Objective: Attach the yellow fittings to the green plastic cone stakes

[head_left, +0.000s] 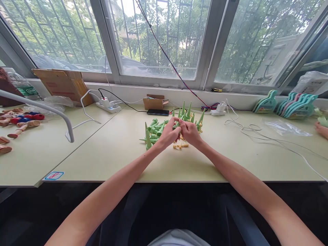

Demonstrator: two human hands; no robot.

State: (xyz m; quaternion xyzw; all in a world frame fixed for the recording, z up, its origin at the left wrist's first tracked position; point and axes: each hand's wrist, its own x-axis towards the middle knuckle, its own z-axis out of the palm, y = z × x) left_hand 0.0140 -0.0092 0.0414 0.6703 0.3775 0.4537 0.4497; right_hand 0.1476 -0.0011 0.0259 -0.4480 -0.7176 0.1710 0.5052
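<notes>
My left hand (168, 134) and my right hand (190, 132) meet at the fingertips over the middle of the table. Both are closed with bent fingers, pinched around something small that the fingers hide. Some green shows in the gap between them, but I cannot tell if it is held or lies behind. To the left of my left hand is a pile of green plastic spikes (153, 130), cone-shaped with a wider collar. Behind my right hand, more green spikes (189, 110) stand point up, some with yellow parts at the base. Small yellow plastic pieces (180, 146) lie just below my hands.
A black phone (158, 112) lies before a small cardboard box (155, 102). Power strips (109, 107) and white cables (253, 128) run along the back and right. Wooden-handled items (24, 124) lie left, near a white metal arm (38, 108). Another person's hand (322, 130) is far right.
</notes>
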